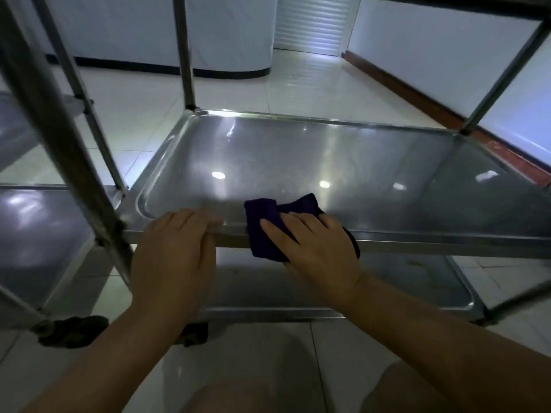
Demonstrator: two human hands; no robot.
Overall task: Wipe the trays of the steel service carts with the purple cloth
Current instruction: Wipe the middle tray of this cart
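R hand [316, 245] presses purple cloth [265, 231] on tray [298, 162] rim (no writing).

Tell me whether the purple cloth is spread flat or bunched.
Bunched: the purple cloth lies folded and draped over the tray rim under the right hand.
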